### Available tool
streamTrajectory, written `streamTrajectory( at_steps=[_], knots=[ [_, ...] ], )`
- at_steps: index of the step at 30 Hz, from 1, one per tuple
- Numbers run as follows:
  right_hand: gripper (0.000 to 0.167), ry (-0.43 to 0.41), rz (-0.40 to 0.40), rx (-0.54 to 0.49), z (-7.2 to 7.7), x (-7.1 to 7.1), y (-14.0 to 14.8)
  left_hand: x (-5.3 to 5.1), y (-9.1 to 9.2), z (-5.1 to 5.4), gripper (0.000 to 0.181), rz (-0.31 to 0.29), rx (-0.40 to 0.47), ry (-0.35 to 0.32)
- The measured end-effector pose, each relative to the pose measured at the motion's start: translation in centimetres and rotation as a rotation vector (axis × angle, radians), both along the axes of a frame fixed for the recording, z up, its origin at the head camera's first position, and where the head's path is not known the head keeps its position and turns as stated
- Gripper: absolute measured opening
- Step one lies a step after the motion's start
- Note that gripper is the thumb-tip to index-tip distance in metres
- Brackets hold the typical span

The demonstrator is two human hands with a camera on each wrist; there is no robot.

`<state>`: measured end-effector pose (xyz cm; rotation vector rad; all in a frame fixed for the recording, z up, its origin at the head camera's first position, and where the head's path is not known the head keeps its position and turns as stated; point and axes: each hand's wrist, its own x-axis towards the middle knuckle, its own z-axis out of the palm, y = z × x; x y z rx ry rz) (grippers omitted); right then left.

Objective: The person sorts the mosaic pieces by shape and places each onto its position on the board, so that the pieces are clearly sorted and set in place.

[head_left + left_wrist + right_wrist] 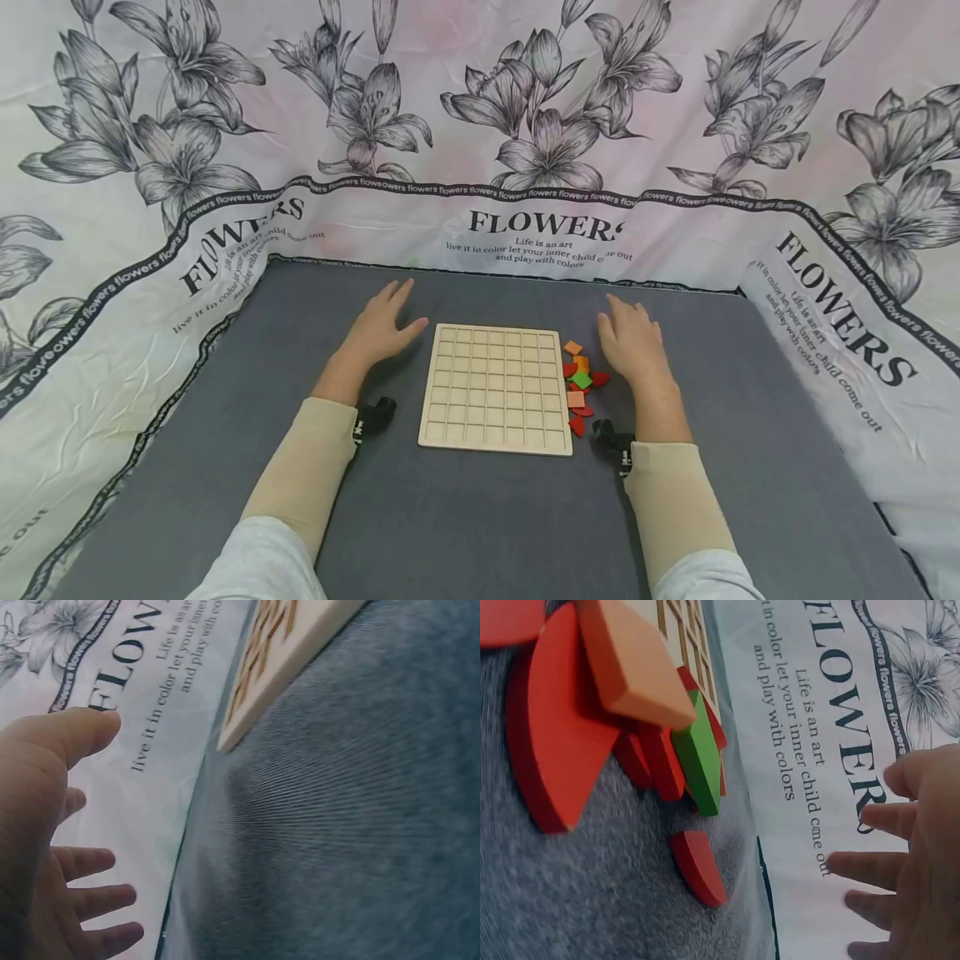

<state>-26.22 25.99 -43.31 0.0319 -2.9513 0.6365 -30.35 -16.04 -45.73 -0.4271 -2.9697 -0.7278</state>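
A square wooden grid board (pixel 495 387) lies flat between the two hands. Along its right edge is a loose pile of red, orange and green blocks; a green block (pixel 581 380) sits on top, and a red block (pixel 699 868) lies a little apart. My left hand (pixel 378 327) is left of the board, fingers spread, holding nothing; the left wrist view shows the thumb apart from the fingers. My right hand (pixel 632 337) is right of the pile with fingers extended, touching no block. An orange block (pixel 634 667) leans over a large red block (pixel 559 727) in the right wrist view.
A grey cloth (pixel 480 525) covers the table. White fabric printed with flowers and lettering (pixel 540 225) hangs along the back and both sides. Dark cameras (pixel 377 414) are strapped on both wrists, above the table.
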Motion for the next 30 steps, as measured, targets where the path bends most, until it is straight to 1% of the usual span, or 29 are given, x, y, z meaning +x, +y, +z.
streamTrajectory(
  at_steps=[4, 6, 8, 9, 12, 15, 17, 20, 23, 27, 30],
  knots=[
    [0.059, -0.093, 0.024, -0.089, -0.5, -0.2, -0.2, 0.0, 0.2, -1.0, 0.081, -0.054, 0.065, -0.027],
    [0.058, -0.134, 0.04, -0.116, -0.7, -0.3, -0.3, 0.0, 0.4, -1.4, 0.076, -0.075, 0.085, -0.026],
    [0.057, -0.161, 0.065, -0.124, -1.0, -0.3, -0.4, 0.0, 0.6, -1.8, 0.067, -0.088, 0.093, -0.019],
    [0.055, -0.172, 0.082, -0.123, -1.1, -0.2, -0.5, 0.0, 0.7, -1.9, 0.062, -0.093, 0.093, -0.018],
    [0.052, -0.206, 0.097, -0.115, -1.5, -0.2, -0.6, 0.0, 1.0, -2.5, 0.047, -0.109, 0.066, -0.017],
    [0.049, -0.231, 0.098, -0.11, -2.0, -0.1, -0.8, 0.0, 1.2, -2.8, 0.043, -0.136, 0.051, -0.031],
    [0.046, -0.23, 0.095, -0.108, -2.2, -0.1, -0.9, -0.1, 1.3, -3.1, 0.044, -0.151, 0.059, -0.038],
    [0.045, -0.213, 0.091, -0.112, -2.5, -0.2, -0.9, -0.2, 1.1, -3.3, 0.048, -0.173, 0.098, -0.06],
    [0.047, -0.195, 0.081, -0.122, -2.6, -0.3, -0.9, -0.2, 0.8, -3.3, 0.058, -0.193, 0.115, -0.095],
    [0.043, -0.191, 0.052, -0.129, -2.7, -0.5, -1.1, -0.2, 0.5, -3.0, 0.075, -0.223, 0.068, -0.144],
    [0.039, -0.192, 0.038, -0.116, -2.8, -0.6, -1.2, -0.2, 0.5, -3.0, 0.08, -0.231, 0.053, -0.164]
  ],
)
